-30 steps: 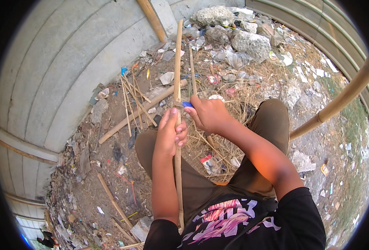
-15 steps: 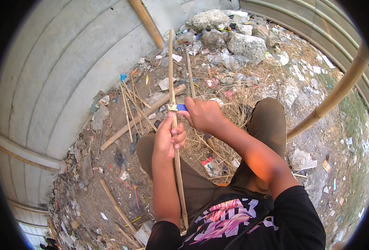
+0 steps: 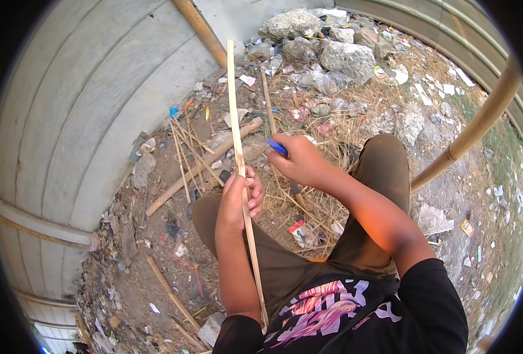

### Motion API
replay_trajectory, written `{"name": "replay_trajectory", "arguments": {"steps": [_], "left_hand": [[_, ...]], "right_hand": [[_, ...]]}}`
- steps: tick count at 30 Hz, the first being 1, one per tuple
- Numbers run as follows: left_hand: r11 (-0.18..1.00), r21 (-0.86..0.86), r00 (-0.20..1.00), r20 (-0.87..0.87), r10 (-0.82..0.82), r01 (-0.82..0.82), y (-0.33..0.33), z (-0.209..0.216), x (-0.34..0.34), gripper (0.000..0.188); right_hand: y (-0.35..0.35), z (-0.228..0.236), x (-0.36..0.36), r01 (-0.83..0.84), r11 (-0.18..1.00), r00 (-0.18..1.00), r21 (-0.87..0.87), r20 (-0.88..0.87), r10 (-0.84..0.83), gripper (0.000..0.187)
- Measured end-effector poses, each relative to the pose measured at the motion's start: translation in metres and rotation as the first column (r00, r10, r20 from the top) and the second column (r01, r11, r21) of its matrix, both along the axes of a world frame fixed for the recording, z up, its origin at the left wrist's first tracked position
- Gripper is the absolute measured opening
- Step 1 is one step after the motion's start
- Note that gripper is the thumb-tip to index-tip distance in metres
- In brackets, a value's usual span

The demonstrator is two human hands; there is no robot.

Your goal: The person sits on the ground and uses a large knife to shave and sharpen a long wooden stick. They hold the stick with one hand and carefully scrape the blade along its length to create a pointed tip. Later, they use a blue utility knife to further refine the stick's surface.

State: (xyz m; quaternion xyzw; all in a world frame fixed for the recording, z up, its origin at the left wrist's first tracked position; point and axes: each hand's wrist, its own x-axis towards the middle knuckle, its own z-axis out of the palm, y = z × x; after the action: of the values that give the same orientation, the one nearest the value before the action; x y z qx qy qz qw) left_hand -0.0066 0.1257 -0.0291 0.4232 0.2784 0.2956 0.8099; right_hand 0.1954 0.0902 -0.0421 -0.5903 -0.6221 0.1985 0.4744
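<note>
A long, thin bamboo strip (image 3: 235, 124) runs upright through the middle of the view, its lower end reaching my black shirt. My left hand (image 3: 238, 200) is closed around its middle, with curled fingertips showing on the right side. Above that hand the strip's face looks pale and smooth. To its right, my right hand (image 3: 301, 160) is wrapped round a blue-handled knife (image 3: 278, 147), apart from the strip. The fist hides most of the knife, and I cannot make out its blade.
Several thin sticks (image 3: 182, 144) and a thick bamboo pole (image 3: 205, 165) lie left on littered ground. A grey panel wall (image 3: 90, 112) curves along the left. Rocks (image 3: 347, 61) sit at the back. A slanting bamboo post (image 3: 468, 141) stands at right.
My right hand and the blue-handled knife have moved right, away from the strip. Curled shavings at the cutting spot are gone, and the strip's paler face now shows.
</note>
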Motion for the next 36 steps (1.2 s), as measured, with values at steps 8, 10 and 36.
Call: {"name": "replay_trajectory", "arguments": {"steps": [8,10,36], "left_hand": [[0.966,0.250,0.963,-0.240,0.124,-0.063,-0.018,0.007,0.016,0.015],[0.937,0.347,0.934,-0.319,0.158,-0.040,-0.020,0.005,0.018,0.019],[0.439,0.872,0.570,-0.479,0.668,0.218,-0.036,-0.021,0.032,0.024]], "right_hand": [[0.009,-0.009,0.004,0.128,0.972,0.933,0.195,0.309,-0.184,0.021],[0.013,-0.014,0.006,0.142,0.961,0.896,0.235,0.382,-0.226,0.020],[0.054,-0.040,0.008,0.272,0.919,0.664,0.285,0.635,-0.394,0.010]]}}
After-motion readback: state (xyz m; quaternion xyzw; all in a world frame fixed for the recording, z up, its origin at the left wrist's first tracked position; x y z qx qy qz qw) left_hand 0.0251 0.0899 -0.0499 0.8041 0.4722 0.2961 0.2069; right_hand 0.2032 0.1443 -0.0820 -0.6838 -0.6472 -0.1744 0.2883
